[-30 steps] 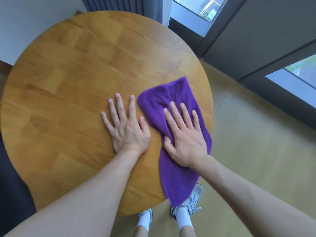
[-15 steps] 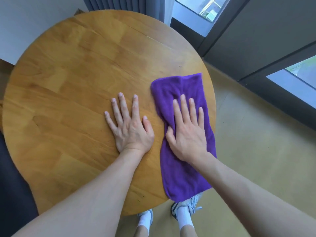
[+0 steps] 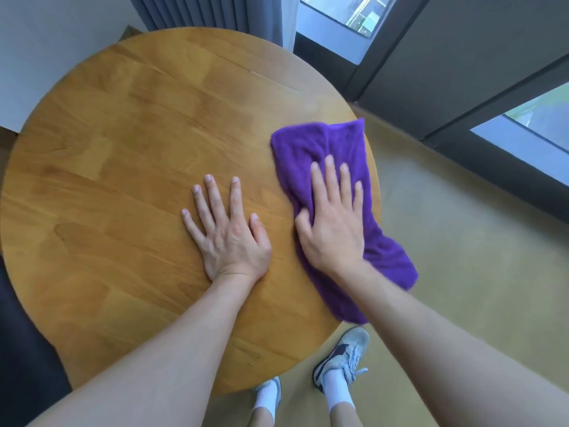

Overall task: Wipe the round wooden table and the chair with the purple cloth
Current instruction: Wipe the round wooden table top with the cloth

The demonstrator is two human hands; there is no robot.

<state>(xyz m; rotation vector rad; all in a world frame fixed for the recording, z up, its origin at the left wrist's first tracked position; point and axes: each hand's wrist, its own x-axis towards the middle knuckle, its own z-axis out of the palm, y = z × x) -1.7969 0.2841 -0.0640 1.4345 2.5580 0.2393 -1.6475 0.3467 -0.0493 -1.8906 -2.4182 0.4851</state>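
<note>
The round wooden table point(image 3: 129, 155) fills most of the view. The purple cloth point(image 3: 311, 143) lies along its right edge, with its near end hanging past the rim. My right hand point(image 3: 334, 223) presses flat on the cloth, fingers spread and pointing away from me. Beside it on the left, my left hand point(image 3: 229, 232) rests flat on the bare wood with fingers apart, holding nothing. No chair shows clearly in view.
A grey curtain point(image 3: 209, 10) hangs behind the table's far edge. Dark-framed glass doors point(image 3: 462, 72) run along the right. Tan floor point(image 3: 477, 272) lies to the right of the table. My feet in sneakers point(image 3: 345, 359) stand under the near rim. Something dark point(image 3: 21, 349) sits at lower left.
My right hand has slid the cloth to the right, up to the table's right rim, so more of it hangs over. My left hand has stayed flat in place.
</note>
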